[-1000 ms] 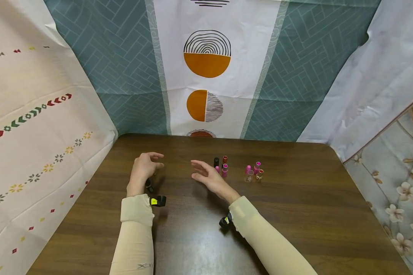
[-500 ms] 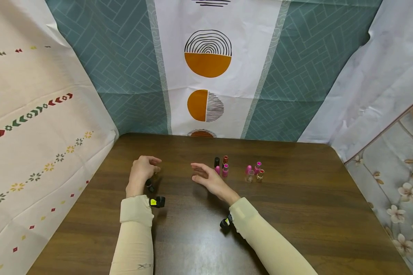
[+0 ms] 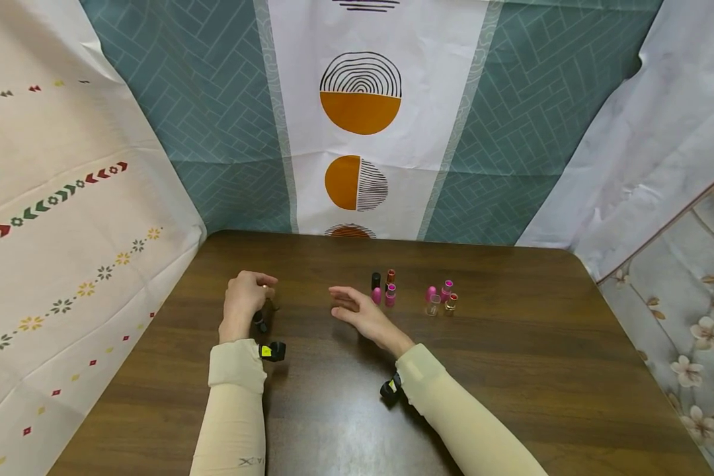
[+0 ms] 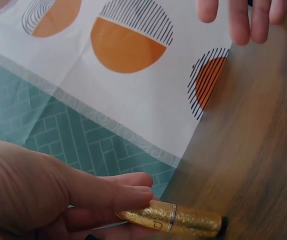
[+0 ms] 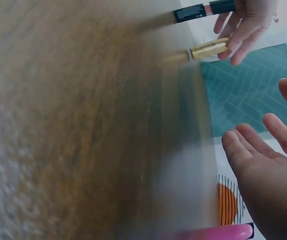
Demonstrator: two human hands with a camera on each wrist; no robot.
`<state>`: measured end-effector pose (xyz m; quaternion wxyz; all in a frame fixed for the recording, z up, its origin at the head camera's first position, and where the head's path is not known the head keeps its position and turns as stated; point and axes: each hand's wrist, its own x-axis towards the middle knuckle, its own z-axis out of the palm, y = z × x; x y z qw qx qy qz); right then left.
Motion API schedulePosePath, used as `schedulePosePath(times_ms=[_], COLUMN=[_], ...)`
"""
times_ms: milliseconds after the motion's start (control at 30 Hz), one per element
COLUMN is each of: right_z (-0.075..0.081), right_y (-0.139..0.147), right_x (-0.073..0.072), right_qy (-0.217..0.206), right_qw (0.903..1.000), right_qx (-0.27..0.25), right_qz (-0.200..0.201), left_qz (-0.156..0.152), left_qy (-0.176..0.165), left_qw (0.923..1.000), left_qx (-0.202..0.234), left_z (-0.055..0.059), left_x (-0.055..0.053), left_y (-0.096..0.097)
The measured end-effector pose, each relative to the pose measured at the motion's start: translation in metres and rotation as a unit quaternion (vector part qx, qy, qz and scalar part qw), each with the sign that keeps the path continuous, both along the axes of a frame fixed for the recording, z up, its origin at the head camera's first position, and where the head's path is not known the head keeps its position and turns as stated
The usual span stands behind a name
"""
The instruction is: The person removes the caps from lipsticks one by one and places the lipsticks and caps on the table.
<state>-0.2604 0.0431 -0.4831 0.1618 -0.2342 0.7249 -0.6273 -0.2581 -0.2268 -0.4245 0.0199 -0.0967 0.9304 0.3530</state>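
Note:
On the left of the table my left hand (image 3: 244, 296) pinches the rounded end of a gold lipstick tube (image 4: 196, 220) between thumb and fingers. The tube stands upright at the tabletop, its lower end showing a black edge in the left wrist view. Close beside it, nearer to the wrist, is a black lipstick tube (image 3: 260, 322), which the right wrist view shows with a pinkish band. My right hand (image 3: 365, 314) hovers over the middle of the table, its fingers loosely bent and nothing held.
Right of the right hand stand a black tube (image 3: 375, 280), a red-topped one (image 3: 391, 276) and two pink pieces (image 3: 391, 295). Farther right are a clear cap (image 3: 433, 305), a gold-based lipstick (image 3: 450, 302) and more pink pieces (image 3: 431, 293). Patterned cloth (image 3: 351, 198) hangs behind the brown table (image 3: 512, 370).
My left hand has lowered slightly and its thumb and fingers have come together on the gold lipstick tube. The right hand has stayed almost in place, its fingers dipping a little.

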Motion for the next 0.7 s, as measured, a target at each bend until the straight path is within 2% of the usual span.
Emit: schedulePosePath(times_ms=[333,700], right_z=[-0.006,-0.01], right_y=[-0.007,-0.013], right_x=[0.0,-0.004], right_qy=[-0.014,-0.042], right_qw=[0.9998,0.999], right_qx=[-0.003,-0.013], right_qz=[0.012,0.011], left_qz=[-0.009,-0.049], left_qy=[0.006,0.024], left_qw=[0.9999,0.9983], left_qx=[0.003,0.019], left_z=[0.005,0.005], left_x=[-0.002,-0.006], left_y=[0.01,0.025])
